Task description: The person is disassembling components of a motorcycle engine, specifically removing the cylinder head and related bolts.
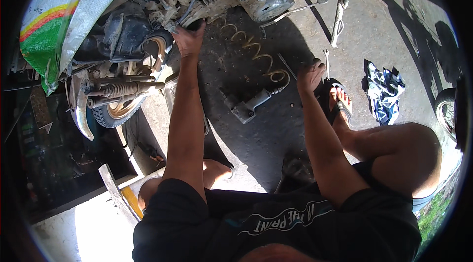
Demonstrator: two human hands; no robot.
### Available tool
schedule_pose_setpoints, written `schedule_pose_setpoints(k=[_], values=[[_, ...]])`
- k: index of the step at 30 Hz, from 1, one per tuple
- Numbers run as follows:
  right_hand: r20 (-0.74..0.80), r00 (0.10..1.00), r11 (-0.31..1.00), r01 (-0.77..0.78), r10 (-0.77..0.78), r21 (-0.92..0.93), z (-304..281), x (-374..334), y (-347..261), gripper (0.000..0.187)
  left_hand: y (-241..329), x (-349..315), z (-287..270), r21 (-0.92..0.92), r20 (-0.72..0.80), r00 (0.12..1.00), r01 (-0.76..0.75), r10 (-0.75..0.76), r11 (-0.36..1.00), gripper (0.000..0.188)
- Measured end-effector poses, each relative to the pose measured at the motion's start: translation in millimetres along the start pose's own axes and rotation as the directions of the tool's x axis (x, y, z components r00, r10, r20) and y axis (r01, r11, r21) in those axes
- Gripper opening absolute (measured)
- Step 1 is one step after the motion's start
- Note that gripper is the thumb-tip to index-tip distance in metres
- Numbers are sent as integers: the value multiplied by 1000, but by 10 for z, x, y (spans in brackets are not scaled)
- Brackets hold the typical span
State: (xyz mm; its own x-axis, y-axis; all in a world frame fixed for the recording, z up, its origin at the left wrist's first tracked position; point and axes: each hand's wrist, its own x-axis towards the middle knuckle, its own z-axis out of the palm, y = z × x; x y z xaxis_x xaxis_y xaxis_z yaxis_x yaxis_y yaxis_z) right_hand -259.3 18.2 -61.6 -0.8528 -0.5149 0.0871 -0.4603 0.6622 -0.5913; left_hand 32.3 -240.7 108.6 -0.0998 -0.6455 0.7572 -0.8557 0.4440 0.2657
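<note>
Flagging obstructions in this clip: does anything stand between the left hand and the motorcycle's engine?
Nothing visible does. The left hand is up at the engine, its exact contact unclear; the coiled hose lies to the hand's right.

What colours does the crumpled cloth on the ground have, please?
The cloth is patterned in white and dark blue, best seen in the head view.

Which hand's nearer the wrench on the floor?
Right. The right hand is just left of the wrench; the left hand is much farther left, up by the engine.
</note>
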Motion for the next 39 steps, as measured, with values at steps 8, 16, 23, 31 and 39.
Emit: schedule_pose_setpoints(k=[8, 16, 23, 31, 39], values=[[101, 994, 945, 1, 34, -328, 16, 405, 462, 27, 120, 49, -194, -63, 171, 979, 119, -107, 991, 92], [126, 987, 942, -49, 96, -332, 19, 364, 440, 26, 260, -571, -615, -263, 29, 921, 382, -388, 886, 86], [-139, 990, 889, -91, 31, -449, 72, 368, 516, 24, -86, -1154, -547, -364, 253, 818, 575, -517, 732, 42], [154, 988, 962, 65, -24, -266, 38, 326, 370, 25, -32, -1078, -563, -512, 358, 701, 700, -617, 498, 27], [298, 808, 772, 272, -507, 575, -23, -454, -1376, 24, 232, -740, -567, -607, 420, 639, 726, -644, 324, 23]])
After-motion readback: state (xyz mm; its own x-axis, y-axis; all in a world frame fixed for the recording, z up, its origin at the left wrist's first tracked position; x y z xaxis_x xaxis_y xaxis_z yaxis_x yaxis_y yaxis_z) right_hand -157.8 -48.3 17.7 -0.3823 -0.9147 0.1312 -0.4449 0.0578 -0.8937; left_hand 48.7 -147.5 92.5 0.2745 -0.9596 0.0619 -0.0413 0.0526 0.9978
